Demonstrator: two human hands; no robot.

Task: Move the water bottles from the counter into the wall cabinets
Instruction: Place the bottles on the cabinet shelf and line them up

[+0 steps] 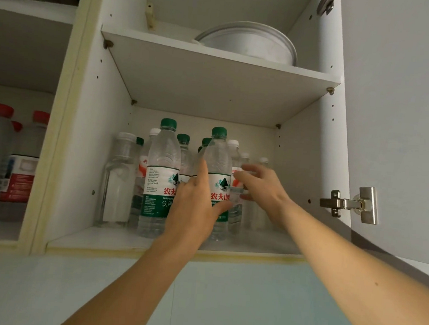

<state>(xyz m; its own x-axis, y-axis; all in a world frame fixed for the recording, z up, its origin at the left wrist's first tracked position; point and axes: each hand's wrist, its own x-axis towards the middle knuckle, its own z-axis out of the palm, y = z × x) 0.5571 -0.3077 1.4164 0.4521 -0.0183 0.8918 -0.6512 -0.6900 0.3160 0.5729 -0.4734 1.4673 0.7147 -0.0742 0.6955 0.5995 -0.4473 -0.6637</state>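
Reaching into the open wall cabinet (82, 124), you have both hands on the lower shelf (266, 242), where the water bottles already stand upright in a crowded group. The counter is out of view, so how many bottles remain there cannot be told.

Your left hand (194, 207) is wrapped around the front green-capped bottle (217, 167): thumb across the label, index finger lying up the bottle's 9 o'clock side. The bottle's long axis is vertical, its base appears to be on the shelf, and it rises toward 12 o'clock from the grip.

Your right hand (263, 187) sits at 3 o'clock from that bottle, fingers spread and not closed on anything, their tips at the small clear bottles (237, 205) just beside it. The left hand is the nearer and is the one holding.

A second green-capped bottle (161, 178) stands at 9 o'clock, close to the left hand. Judged from this, the coming move is to release the held bottle without tipping its neighbours.

Both green labels show a mountain emblem, red characters "农夫山" and white "饮用"; the smaller print is unreadable. Red-capped bottles (24, 161) in the left compartment carry illegible labels.
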